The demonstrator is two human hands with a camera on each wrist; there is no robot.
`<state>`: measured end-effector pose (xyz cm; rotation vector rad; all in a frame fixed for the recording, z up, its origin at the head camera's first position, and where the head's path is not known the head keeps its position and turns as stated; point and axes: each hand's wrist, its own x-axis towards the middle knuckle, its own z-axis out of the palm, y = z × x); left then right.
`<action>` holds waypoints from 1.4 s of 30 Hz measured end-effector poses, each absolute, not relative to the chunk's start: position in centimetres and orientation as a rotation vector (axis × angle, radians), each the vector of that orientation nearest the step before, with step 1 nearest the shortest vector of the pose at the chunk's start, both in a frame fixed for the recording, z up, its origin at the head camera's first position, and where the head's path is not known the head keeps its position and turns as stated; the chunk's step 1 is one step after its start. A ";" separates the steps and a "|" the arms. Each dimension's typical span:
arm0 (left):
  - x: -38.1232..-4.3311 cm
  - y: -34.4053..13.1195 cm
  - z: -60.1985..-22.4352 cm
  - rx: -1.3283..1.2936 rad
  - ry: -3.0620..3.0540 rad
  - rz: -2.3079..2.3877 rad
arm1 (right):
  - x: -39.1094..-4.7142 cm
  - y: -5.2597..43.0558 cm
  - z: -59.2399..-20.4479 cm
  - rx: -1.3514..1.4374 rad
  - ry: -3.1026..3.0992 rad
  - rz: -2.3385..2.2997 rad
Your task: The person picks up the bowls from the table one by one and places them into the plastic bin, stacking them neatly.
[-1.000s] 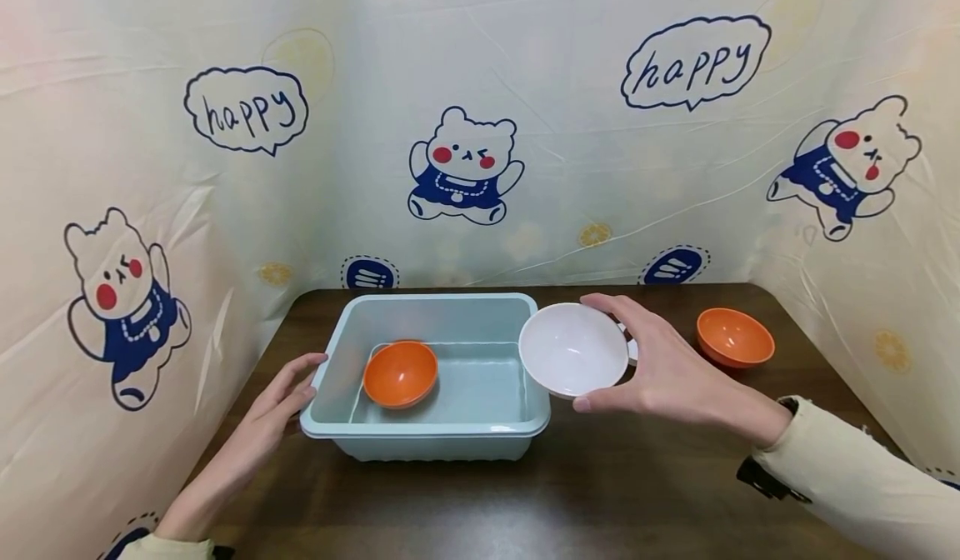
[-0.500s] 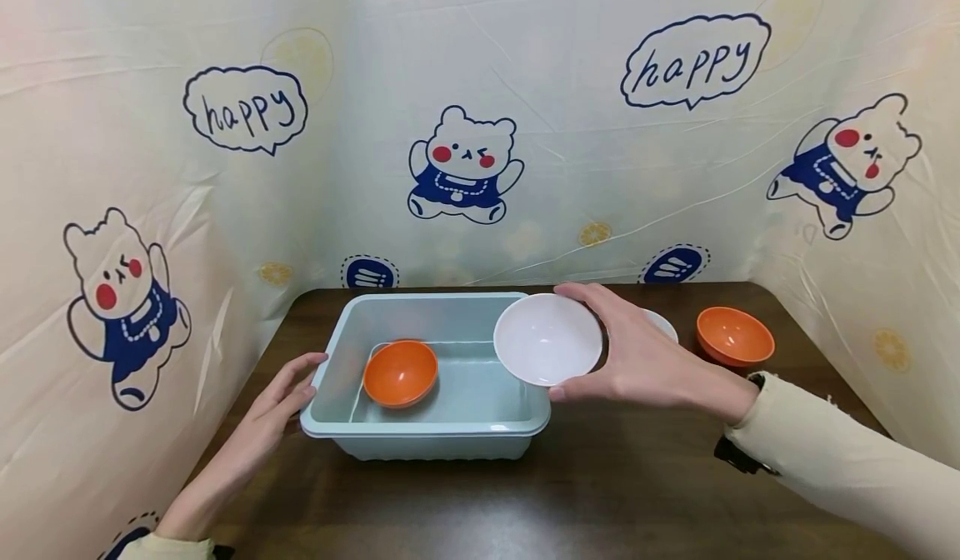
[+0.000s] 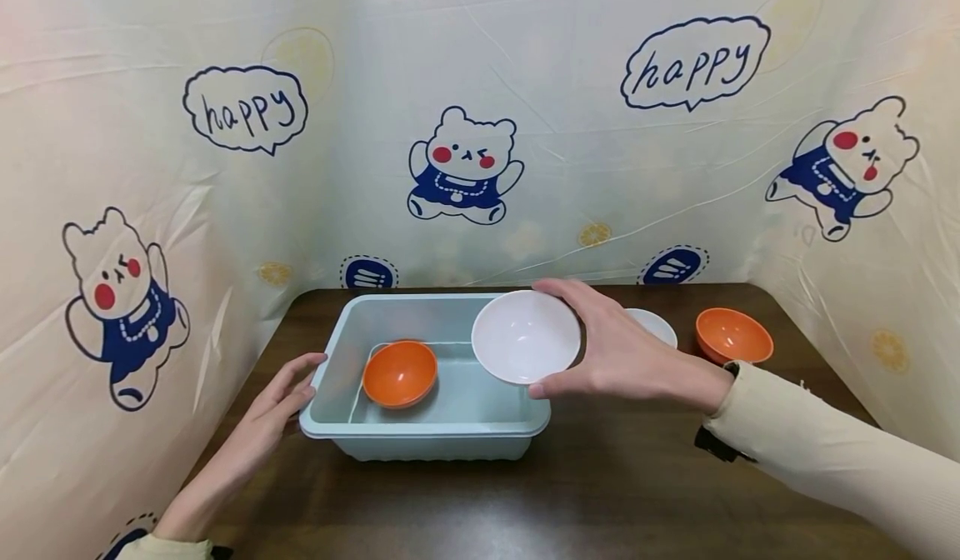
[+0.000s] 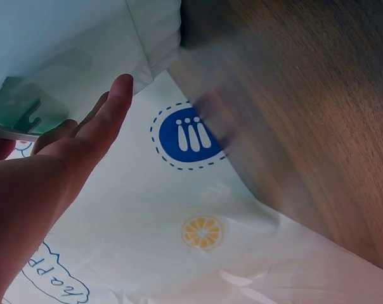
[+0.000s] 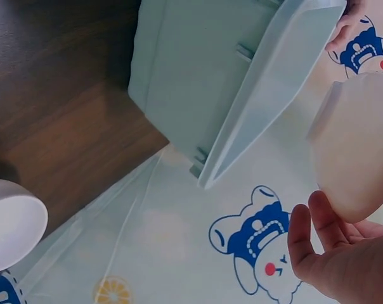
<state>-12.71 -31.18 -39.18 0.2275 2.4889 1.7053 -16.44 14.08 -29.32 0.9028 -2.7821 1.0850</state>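
Observation:
My right hand (image 3: 626, 347) grips a white bowl (image 3: 525, 337) by its rim, thumb on the near side and fingers on the far side. The bowl is held above the right part of a pale blue plastic tub (image 3: 427, 429), its inside facing me. In the right wrist view the outside of this bowl (image 5: 356, 139) shows above the fingers (image 5: 324, 221). My left hand (image 3: 266, 414) rests against the tub's left side with fingers extended; the left wrist view shows them along the outer wall. Inside the tub, at its left, sits an orange bowl (image 3: 401, 374).
A second white bowl (image 3: 654, 325) stands on the dark wooden table (image 3: 600, 477) behind my right hand, partly hidden by it. Right of it is another orange bowl (image 3: 733, 335). A printed cloth (image 3: 570, 168) with bears hangs around the back and sides.
My right hand has carried the white bowl leftward, from beside the tub's right rim to over its inside. More of the white bowl on the table now shows. The left hand stays put.

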 end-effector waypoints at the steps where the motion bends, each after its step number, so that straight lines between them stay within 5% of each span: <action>1: -12.7 -31.2 -39.2 0.227 2.488 1.705 | -16.5 14.0 -29.3 0.907 -2.782 1.085; 42: -12.7 -31.2 -39.4 0.312 2.466 1.790 | -20.3 6.7 -28.4 1.061 -2.788 1.086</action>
